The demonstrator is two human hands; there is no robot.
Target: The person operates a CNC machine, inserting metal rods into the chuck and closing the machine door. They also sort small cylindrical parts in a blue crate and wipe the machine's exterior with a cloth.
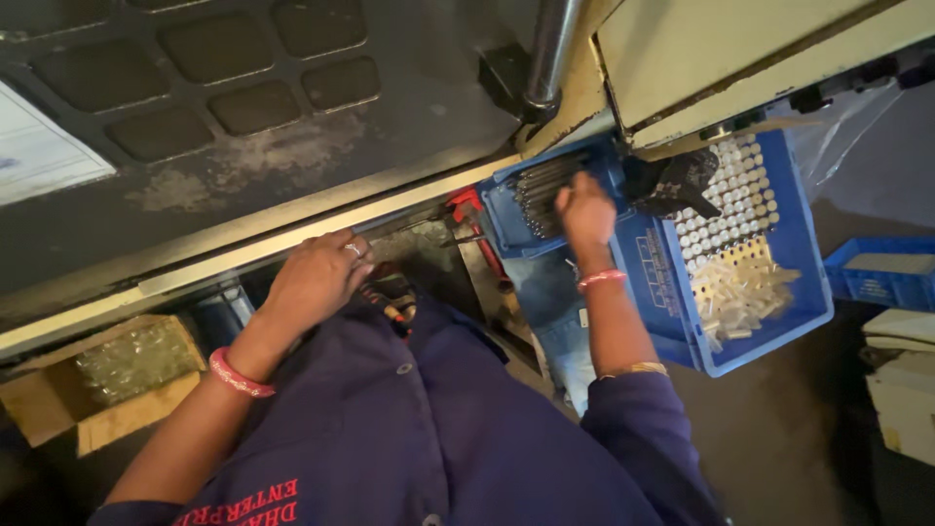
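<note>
right hand [584, 209] reaches into the small blue tray [506, 219], fingers curled down onto the dark metal rods [541, 190]. the rods lie packed side by side, long axes running from lower left to upper right, tips toward the machine post [550, 49]. whether the fingers have closed round a rod cannot be told; the fingertips are hidden behind the knuckles.

left hand [317, 278] lies palm down, fingers loosely bent, on the pale edge of the machine bed [292, 156]; a ring shows on one finger. what, if anything, is under the palm is hidden.

materials: rods slim, round, dull grey steel. tray and the larger blue crate [769, 312] are moulded plastic. the crate holds short white cylinders [735, 200], some standing on end in rows, some tumbled loose in a heap at the near side. the bed is dark, dusty metal with recessed rounded pads.

a cardboard box [117, 380] at lower left holds clear, glinting pieces, too dim to identify. both wrists carry pink bangles. the dark blue garment covers the lower middle of the view.
</note>
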